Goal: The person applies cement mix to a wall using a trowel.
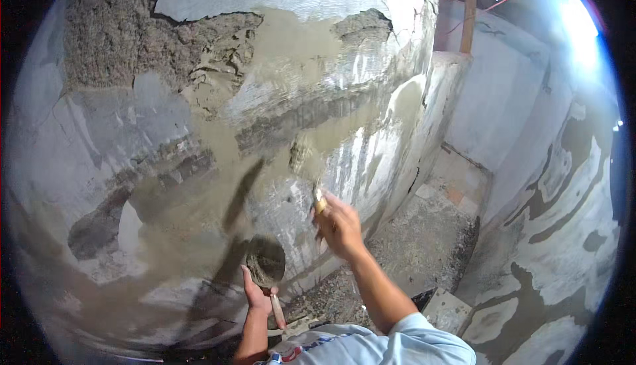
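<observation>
My right hand (340, 227) is closed round the pale wooden handle of a trowel (320, 201), held up against the wall (351, 159). Wet grey mortar lies at the trowel's blade end, so its outline is hard to make out. Lower and to the left, my left hand (257, 297) grips a round, dark pan (266, 263) smeared with mortar, close to the wall. A short wooden handle (277, 310) sticks out below the pan beside my palm; whether it belongs to the pan cannot be told.
Rough broken plaster (126, 34) marks the wall's upper left, with patches of smoothed mortar (291, 40) beside it. On the right, a narrow floor strip (424, 246) with rubble runs between this wall and a second patched wall (556, 232). A wooden post (470, 17) stands at the top right.
</observation>
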